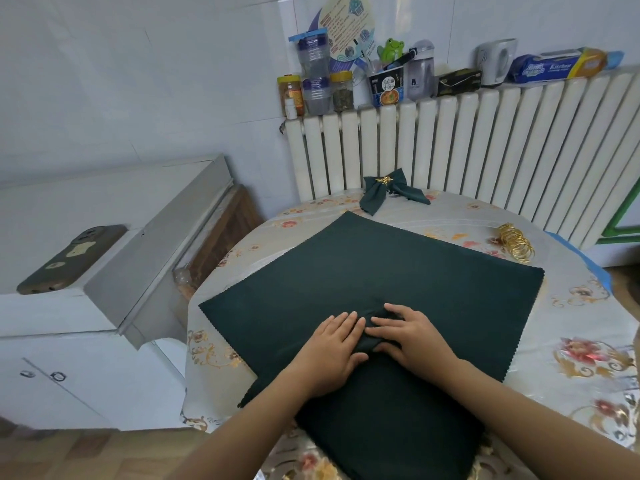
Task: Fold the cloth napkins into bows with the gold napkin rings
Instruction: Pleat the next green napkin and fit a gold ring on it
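A dark green cloth napkin (374,271) lies spread on the round table, its near part lying over a stack of the same cloth (388,431) at the table's near edge. My left hand (332,351) lies flat on it with straight fingers. My right hand (405,336) is beside it, fingers bent and gathering a small bunch of the cloth between the two hands. A finished green napkin bow (388,194) with a gold ring stands at the far side. Several gold napkin rings (516,242) lie in a pile at the right.
The table wears a floral plastic cover (571,327). Behind it runs a white radiator (485,143) with jars, bottles and boxes on top. A white cabinet (104,265) with a phone (69,259) on it stands to the left.
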